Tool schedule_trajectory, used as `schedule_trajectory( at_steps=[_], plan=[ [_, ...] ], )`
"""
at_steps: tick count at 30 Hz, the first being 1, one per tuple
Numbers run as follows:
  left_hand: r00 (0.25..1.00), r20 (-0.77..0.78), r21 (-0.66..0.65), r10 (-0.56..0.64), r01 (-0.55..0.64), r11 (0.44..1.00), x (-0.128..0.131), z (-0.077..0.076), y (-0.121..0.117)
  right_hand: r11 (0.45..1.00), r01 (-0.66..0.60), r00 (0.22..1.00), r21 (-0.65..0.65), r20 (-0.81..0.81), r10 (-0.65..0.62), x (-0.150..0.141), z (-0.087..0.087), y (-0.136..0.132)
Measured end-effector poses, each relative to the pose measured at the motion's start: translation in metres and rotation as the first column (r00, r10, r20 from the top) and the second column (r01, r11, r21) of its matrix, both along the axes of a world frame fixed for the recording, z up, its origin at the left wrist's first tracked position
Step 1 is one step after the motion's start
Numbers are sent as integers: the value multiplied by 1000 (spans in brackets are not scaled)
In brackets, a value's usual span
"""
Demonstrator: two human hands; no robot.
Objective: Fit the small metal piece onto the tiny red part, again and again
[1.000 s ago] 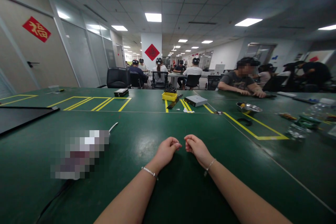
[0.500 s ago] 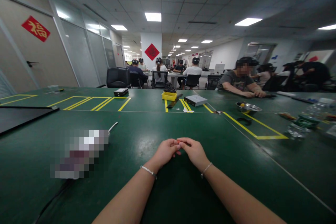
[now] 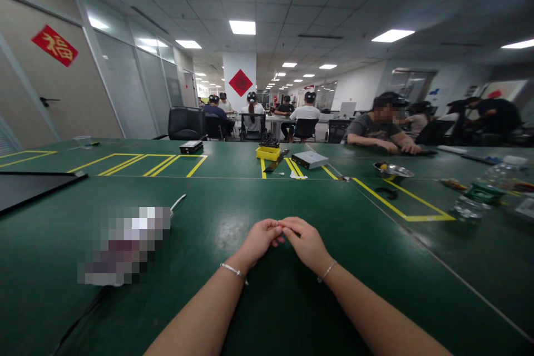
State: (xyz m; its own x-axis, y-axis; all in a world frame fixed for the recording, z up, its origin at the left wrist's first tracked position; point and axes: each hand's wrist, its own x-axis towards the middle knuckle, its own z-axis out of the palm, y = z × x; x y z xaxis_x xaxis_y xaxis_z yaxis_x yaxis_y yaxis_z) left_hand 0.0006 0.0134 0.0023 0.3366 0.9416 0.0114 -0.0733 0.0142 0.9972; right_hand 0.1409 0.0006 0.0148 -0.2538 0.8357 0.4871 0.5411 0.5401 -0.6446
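Left hand (image 3: 262, 240) and right hand (image 3: 306, 240) curl halfway, fingertips meeting at a reddish speck (image 3: 281, 225). Whether either grips it, I cannot tell.

A small orange-red piece (image 3: 281, 225) is at the place where the fingertips of the left hand (image 3: 261, 242) and the right hand (image 3: 306, 242) meet, pinched there. Only a little spot of its colour can be seen (the fingers cover the rest), so its shape, its material and its tilt I cannot tell. It is above the green, smooth worktop (image 3: 200, 217).
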Motion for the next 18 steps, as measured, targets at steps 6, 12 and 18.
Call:
schedule_trajectory(
  at_steps=[6, 12, 18],
  plan=[
    [997, 79, -35, 7, -5, 999, -2, -1, 2, 997, -27, 996, 73, 84, 21, -3, -3, -3],
    [987, 151, -56, -51, 60, 997, 1, 1, 0, 975, 89, 980, 203, 156, -121, -8, -9, -4],
    [989, 136, -31, -66, 71, 997, 2, 1, -2, 936, 79, 920, 344, 337, -202, -7, -3, -6]
  ],
)
